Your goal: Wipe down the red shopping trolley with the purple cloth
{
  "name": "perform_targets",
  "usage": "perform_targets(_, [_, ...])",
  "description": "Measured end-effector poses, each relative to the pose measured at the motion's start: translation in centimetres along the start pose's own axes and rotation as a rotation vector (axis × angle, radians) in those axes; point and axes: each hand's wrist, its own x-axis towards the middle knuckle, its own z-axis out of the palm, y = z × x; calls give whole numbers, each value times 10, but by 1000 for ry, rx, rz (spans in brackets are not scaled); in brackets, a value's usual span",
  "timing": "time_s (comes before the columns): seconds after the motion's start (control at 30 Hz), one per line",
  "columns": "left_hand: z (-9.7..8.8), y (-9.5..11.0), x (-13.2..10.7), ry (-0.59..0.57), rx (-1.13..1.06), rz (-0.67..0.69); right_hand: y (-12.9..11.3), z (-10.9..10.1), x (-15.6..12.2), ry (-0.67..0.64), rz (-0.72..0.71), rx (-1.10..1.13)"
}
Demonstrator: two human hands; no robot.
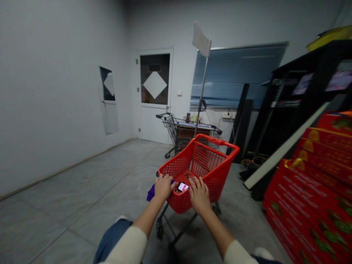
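A red plastic shopping cart [217, 183] stands close in front of me on a dark wheeled frame. My left hand [164, 186] is on the left of its near edge, fingers closed over a purple cloth [151, 193] that shows on both sides of the hand. My right hand [200, 194] grips the same edge further right, its fingers curled over the top. Between my hands, a small lit panel [183, 187] in white and pink sits at the edge; I cannot tell what it is. The fingertips are partly hidden inside the basket.
Behind the red cart is a dark wire cart [172, 128] with goods by it. A white flag [201, 39] rises on a pole. Red printed cartons [305, 198] are stacked at right, near a leaning pale board [286, 146]. A white door [154, 124] is at the back.
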Motion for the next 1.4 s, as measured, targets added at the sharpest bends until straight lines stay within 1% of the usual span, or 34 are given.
perform_targets(0.1, [4, 16, -14, 23, -19, 39, 0, 14, -4, 64, 43, -12])
perform_targets(0.17, [6, 25, -22, 32, -34, 65, 2, 16, -8, 91, 45, -12])
perform_targets(0.23, [7, 27, -22, 30, -32, 84, 6, 12, -12, 98, 29, -12])
perform_targets(0.3, [6, 21, -13, 20, -10, 87, 10, 7, -13, 96, 8, -9])
perform_targets(0.47, [1, -10, 20, -13, 24, 12, 8, 2, -14, 86, 16, -16])
perform_targets(0.53, [1, -14, 25, -9, 32, 6, 4, 2, -14, 86, 40, -23])
perform_targets(0.57, [1, -14, 25, 0, 37, 4, 1, 2, -14, 86, 54, -27])
perform_targets(0.67, [5, 0, 15, 27, 42, 1, -4, 1, -16, 75, 85, -41])
perform_targets(0.8, [9, 26, -9, 20, -3, 61, -6, 1, -17, 68, 102, -54])
perform_targets(0.9, [7, 34, -17, 9, -37, 88, -7, 1, -18, 74, 111, -64])
perform_targets(1.0, [2, 25, -11, -17, -52, 73, -10, -2, -18, 62, 88, -66])
perform_targets(1.17, [-3, -1, 13, -67, -48, 43, -12, -16, -7, -4, -30, -20])
perform_targets(1.27, [-4, -12, 24, -65, -39, 57, 1, -25, 7, -32, -96, -9])
perform_targets(1.4, [-4, -18, 29, -39, -48, 63, 29, -29, 25, 11, -34, -70])
